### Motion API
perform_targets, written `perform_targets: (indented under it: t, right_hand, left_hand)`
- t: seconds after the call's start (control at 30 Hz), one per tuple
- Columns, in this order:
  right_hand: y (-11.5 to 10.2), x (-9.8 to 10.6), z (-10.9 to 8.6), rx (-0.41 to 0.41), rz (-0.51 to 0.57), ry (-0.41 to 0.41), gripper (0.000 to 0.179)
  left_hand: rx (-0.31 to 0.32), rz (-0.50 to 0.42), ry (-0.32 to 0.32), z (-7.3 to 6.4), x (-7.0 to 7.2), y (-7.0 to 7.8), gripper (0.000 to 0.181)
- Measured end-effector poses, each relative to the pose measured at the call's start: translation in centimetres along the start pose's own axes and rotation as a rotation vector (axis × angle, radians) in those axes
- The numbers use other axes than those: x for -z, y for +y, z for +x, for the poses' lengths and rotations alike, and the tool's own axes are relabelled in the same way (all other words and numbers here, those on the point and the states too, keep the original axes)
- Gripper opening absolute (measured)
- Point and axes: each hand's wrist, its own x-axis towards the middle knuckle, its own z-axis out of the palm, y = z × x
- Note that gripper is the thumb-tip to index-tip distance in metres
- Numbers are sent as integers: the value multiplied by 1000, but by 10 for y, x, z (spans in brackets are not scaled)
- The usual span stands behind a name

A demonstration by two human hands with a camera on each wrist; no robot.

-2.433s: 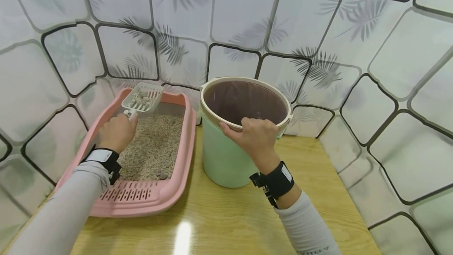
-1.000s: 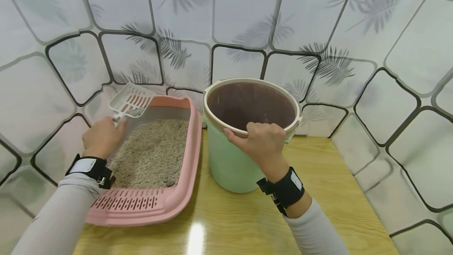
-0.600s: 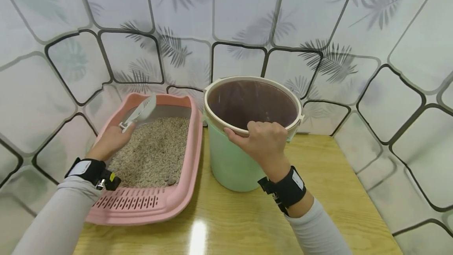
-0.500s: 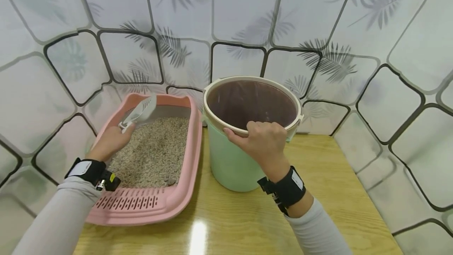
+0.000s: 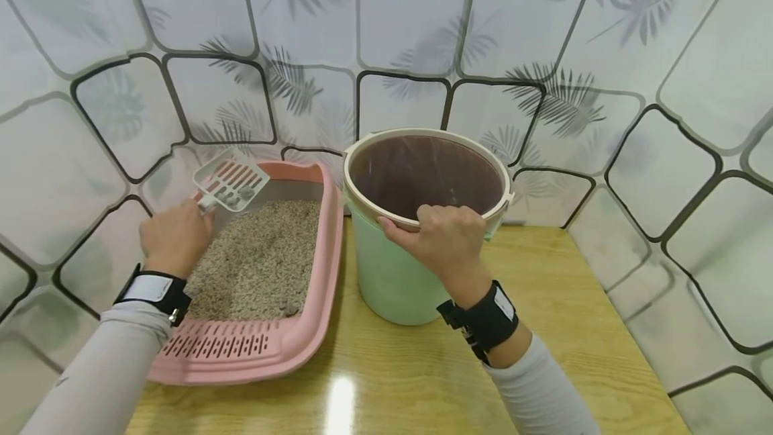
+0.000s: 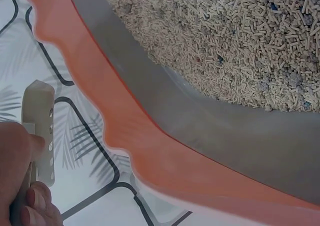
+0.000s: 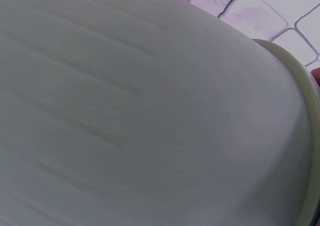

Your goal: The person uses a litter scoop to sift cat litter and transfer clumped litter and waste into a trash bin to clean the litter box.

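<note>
In the head view my left hand (image 5: 178,237) grips the handle of a white slotted litter scoop (image 5: 232,176), held above the back left of a pink litter box (image 5: 329,247). A few grey clumps lie in the scoop's basket. Pale, grainy cat litter (image 5: 260,260) fills the box, with a small dark clump near its front right. The left wrist view has the scoop (image 6: 44,111) nearly edge-on beside the orange-pink rim (image 6: 120,121). My right hand (image 5: 443,240) grips the cream rim of a green bucket (image 5: 392,274), fingers over the edge and thumb outside.
Both containers stand on a wood-grain table (image 5: 525,354). A patterned curtain or wall covering (image 5: 410,19) encloses the back and sides close behind them. The bucket has a dark lining (image 5: 429,173); its bottom is out of sight. In the right wrist view the bucket's wall (image 7: 200,111) fills most of the picture.
The scoop has turned from edge-on to face up, showing its slots and clumps. Earlier it held more loose litter. My right hand stays on the bucket rim.
</note>
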Motion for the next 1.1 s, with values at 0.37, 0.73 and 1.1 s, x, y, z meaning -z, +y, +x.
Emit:
perform_targets:
  t: [0.37, 0.73, 1.1]
  right_hand:
    - [-2, -1, -4, -12, -6, -21, 72]
    - [1, -2, -2, -29, 12, -27, 72]
    - [-10, -7, -1, 0, 19, -45, 69]
  left_hand:
    - [-129, -138, -385, 24, 58, 21, 81]
    - [-377, 92, -245, 33, 157, 172, 55]
    - [-874, 655, 727, 11, 98, 234, 31]
